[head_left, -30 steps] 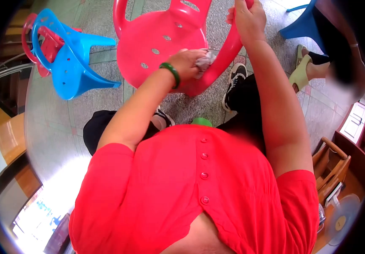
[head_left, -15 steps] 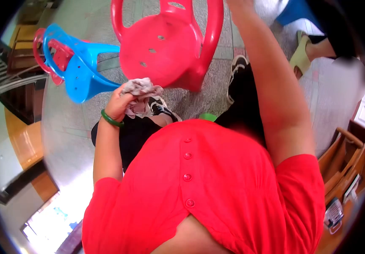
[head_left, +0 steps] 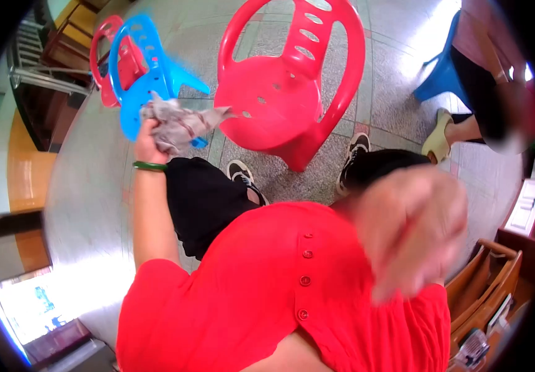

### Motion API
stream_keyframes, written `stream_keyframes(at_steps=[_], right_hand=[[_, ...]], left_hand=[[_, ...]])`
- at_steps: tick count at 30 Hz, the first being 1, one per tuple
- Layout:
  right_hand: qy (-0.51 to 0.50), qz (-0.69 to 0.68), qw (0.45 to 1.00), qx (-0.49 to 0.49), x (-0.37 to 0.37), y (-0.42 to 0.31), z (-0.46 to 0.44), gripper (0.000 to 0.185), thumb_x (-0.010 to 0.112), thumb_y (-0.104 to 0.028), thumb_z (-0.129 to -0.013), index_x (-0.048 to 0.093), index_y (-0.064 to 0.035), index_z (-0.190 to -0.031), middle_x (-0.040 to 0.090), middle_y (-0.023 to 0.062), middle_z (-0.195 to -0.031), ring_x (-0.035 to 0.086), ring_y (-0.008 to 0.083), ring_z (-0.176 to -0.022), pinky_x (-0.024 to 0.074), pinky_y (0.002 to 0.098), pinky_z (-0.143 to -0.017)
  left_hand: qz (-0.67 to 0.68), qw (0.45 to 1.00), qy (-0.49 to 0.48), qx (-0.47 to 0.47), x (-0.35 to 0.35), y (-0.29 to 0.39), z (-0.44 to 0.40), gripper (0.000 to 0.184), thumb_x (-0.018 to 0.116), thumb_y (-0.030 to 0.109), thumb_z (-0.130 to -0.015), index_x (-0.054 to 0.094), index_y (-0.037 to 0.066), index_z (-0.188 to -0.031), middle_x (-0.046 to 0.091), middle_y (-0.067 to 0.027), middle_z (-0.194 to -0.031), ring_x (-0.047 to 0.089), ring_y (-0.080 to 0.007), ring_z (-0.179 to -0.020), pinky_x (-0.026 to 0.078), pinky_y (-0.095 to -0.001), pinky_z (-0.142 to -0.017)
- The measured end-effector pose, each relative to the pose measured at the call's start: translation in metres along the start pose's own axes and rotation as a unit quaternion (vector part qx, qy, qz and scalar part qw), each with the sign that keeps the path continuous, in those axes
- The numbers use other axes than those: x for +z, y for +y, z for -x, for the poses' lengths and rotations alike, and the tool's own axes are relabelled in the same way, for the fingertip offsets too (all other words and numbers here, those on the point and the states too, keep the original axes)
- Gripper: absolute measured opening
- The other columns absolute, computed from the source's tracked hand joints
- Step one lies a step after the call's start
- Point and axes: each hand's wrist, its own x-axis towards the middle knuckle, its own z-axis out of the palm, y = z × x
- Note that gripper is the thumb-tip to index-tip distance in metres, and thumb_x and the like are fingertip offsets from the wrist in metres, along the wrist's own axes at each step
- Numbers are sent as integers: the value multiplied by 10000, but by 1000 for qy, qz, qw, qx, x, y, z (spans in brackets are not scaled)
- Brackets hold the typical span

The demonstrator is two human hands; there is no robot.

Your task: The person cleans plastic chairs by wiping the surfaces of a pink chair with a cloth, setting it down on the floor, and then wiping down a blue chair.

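Observation:
My left hand (head_left: 148,144), with a green bangle at the wrist, is closed on a crumpled greyish cloth (head_left: 183,124). The cloth hangs in front of a blue plastic chair (head_left: 149,80), its loose end reaching toward the seat of a red plastic chair (head_left: 267,99). That red chair stands in front of my feet, with slots in its backrest and small holes in its seat. Raised close to the camera over my red shirt, my right hand (head_left: 410,229) is smeared by motion. Its fingers cannot be made out clearly, nor whether anything is in them.
Another red chair (head_left: 121,62) stands behind the blue one at the left. At the right, a person (head_left: 484,74) sits on a blue chair (head_left: 444,74), one foot in a pale green shoe (head_left: 438,139). A wooden rack (head_left: 487,285) is at the lower right, on a tiled floor (head_left: 397,93).
My right hand has come back from beyond the red chair to near my chest. My left hand has moved slightly left with the cloth, which is now spread out more. The view has shifted.

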Motion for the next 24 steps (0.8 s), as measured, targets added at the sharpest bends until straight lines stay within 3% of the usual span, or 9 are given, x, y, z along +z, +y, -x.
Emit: stream_keyframes(at_steps=[4,8,9,11,14,15,17,22,24], right_hand=[[-36,-148,968,-201,48,14,5,179,629,-104,-899,710,34,-980,588,133,-885,541,172,-558,452,239,-464],[83,-156,963,-202,59,-5,15,123,675,-45,-852,732,36,-925,556,87,-803,485,113,-518,378,216,-413],[72,-196,972,-108,48,-20,15,107,692,-31,-832,732,34,-907,543,79,-777,474,102,-514,375,212,-414],[65,-243,968,-26,38,-24,27,94,708,-18,-812,732,33,-888,530,71,-751,464,92,-510,371,208,-414],[184,-228,940,-175,28,-17,56,148,733,-16,-787,715,59,-914,528,83,-782,464,91,-509,383,209,-417],[148,-165,959,-174,4,-27,59,175,728,-27,-796,703,75,-936,530,90,-795,468,96,-510,390,212,-420],[132,-112,968,-180,-11,-23,77,203,723,-38,-805,692,90,-959,531,98,-807,471,101,-510,396,216,-422],[254,-349,868,-245,-10,-5,119,224,670,-51,-847,670,113,-999,545,109,-790,505,122,-535,397,221,-430],[235,-382,855,-262,-32,1,131,231,666,-49,-847,663,123,-1003,553,117,-792,514,128,-543,393,231,-427]], left_hand=[[-269,908,-269,-179,88,-45,28,395,583,138,-818,545,28,-1196,639,-102,-1101,642,-240,-996,517,-359,-867],[-617,685,-387,-5,154,-101,40,566,626,106,-803,460,45,-1341,617,-92,-1117,600,-168,-1002,501,-330,-860],[-625,676,-391,-8,167,-114,43,566,626,106,-803,460,45,-1341,617,-92,-1117,600,-168,-1002,501,-330,-860],[-475,778,-378,-160,185,-134,43,733,636,78,-802,312,69,-1460,604,-113,-1132,583,-155,-995,493,-301,-840],[-497,753,-379,-204,202,-157,39,854,656,82,-803,184,108,-1513,587,-130,-1155,574,-147,-980,488,-279,-824],[-511,738,-367,-245,211,-159,38,872,660,69,-815,146,113,-1518,567,-148,-1202,594,-164,-997,500,-290,-830],[-461,766,-359,-269,227,-157,40,870,657,56,-823,137,110,-1519,561,-147,-1215,599,-176,-1015,504,-299,-839],[-373,813,-296,-335,249,-173,23,866,669,0,-811,160,88,-1506,563,-120,-1207,585,-207,-1097,491,-335,-909],[-382,809,-287,-343,248,-183,13,742,650,-23,-795,306,79,-1445,567,-103,-1194,586,-213,-1097,496,-338,-907]])
